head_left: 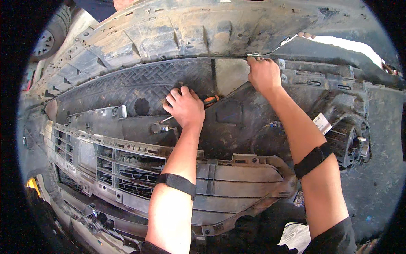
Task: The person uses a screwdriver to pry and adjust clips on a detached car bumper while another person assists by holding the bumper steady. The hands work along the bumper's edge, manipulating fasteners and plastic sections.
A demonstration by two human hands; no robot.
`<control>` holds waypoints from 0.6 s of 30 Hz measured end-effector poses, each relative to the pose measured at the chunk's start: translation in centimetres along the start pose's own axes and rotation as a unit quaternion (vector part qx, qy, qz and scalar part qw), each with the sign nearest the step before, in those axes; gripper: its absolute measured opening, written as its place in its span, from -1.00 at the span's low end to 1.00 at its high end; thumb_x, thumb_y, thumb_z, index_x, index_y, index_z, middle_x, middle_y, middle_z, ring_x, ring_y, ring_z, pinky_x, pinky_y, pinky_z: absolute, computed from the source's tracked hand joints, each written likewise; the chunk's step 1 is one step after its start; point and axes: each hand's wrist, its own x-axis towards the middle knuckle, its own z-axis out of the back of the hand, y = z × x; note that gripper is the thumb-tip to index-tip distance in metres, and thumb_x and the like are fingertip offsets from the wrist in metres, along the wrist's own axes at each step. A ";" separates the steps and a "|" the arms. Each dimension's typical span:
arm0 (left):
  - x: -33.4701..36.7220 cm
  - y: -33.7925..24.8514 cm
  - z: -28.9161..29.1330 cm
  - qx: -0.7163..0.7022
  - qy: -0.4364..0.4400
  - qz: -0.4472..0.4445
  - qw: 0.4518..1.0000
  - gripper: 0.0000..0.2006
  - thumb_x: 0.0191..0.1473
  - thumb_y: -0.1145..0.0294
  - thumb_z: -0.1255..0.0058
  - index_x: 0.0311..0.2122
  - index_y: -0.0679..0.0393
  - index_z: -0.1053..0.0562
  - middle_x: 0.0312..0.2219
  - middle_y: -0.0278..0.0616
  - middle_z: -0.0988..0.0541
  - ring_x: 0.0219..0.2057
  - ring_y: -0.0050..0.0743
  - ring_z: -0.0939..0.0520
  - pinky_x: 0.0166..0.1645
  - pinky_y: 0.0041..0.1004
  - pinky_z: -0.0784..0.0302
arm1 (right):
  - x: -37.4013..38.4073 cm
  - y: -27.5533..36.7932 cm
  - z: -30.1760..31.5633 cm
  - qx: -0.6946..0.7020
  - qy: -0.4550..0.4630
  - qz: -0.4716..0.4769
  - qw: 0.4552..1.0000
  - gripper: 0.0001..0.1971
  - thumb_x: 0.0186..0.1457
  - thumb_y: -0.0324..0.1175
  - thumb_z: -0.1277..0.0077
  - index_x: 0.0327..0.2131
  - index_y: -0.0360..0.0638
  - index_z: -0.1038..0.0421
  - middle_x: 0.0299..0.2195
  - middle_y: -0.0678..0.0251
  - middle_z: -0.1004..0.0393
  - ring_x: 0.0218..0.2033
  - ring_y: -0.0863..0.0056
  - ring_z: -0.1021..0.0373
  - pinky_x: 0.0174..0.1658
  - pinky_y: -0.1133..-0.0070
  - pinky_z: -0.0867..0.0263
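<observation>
A dirty dark car bumper (245, 131) lies with its inner side up in front of me. My left hand (186, 108) rests on it with bent fingers, over a screwdriver. The screwdriver's orange and black handle (211, 100) sticks out at the right of the palm, and its thin shaft shows at the lower left; the middle is hidden under the hand. Farther right, my right hand (265, 75) is closed at the bumper's far edge, its fingertips partly hidden. A small silvery piece (255, 54) shows at these fingertips; I cannot tell what it is.
A slatted grille (127, 169) runs along the near left. Wiring (99, 216) lies below it. A round ribbed housing (344, 142) and a white label (322, 123) are at the right. A wheel (48, 38) stands far left, and part of another person (122, 4) shows at the top.
</observation>
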 end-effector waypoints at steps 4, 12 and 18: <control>0.0 0.1 0.1 -0.008 0.017 -0.003 1.000 -0.77 0.05 0.22 0.05 -0.24 0.11 -0.44 -0.21 -0.07 -0.43 -0.07 -0.05 -0.38 0.12 0.05 -0.10 | 0.1 0.0 0.1 -0.016 0.035 -0.017 0.999 -0.80 -0.04 -0.33 0.04 -0.29 -0.07 -0.45 -0.46 0.11 -0.55 -0.41 0.18 -0.52 -0.33 0.34 -0.44; 0.3 0.3 -1.0 0.021 0.043 0.015 0.999 -0.68 0.14 0.09 0.16 -0.15 0.06 -0.45 -0.10 -0.08 -0.42 0.00 -0.07 -0.33 0.15 0.06 -0.05 | -0.3 0.9 1.0 0.092 0.019 -0.025 0.995 -0.81 -0.02 -0.35 0.05 -0.32 -0.17 -0.47 -0.35 0.05 -0.53 -0.27 0.10 -0.48 -0.18 0.24 -0.39; 0.2 -0.2 1.2 0.009 0.102 -0.011 0.995 -0.53 0.18 -0.10 0.27 -0.05 0.04 -0.42 0.02 -0.05 -0.35 0.08 -0.04 -0.30 0.15 0.07 -0.07 | -7.4 0.6 7.5 0.042 0.088 0.094 0.991 -0.72 0.04 -0.25 0.06 -0.21 -0.18 -0.44 -0.27 0.05 -0.49 -0.15 0.19 -0.43 -0.04 0.26 -0.30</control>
